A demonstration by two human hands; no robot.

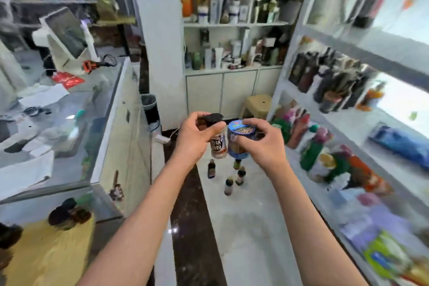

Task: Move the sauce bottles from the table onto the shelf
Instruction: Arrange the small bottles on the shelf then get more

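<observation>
The jar [218, 140] in the left hand [192, 137] looks like clear glass or plastic with a matt black cap and a paper label. The tub [240, 139] in the right hand [262, 144] looks like clear plastic under a glossy blue printed lid. The floor [243, 227] is polished pale stone, edged with glossy dark stone. The counter [58, 137] top is reflective glass. The stool [256, 105] looks like smooth beige plastic.

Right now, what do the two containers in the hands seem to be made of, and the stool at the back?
The black-capped bottle in the left hand looks like clear plastic or glass with a printed label; blur leaves it open. The blue-lidded jar in the right hand has a see-through wall, probably plastic. The beige stool looks like matte moulded plastic, one piece.
</observation>
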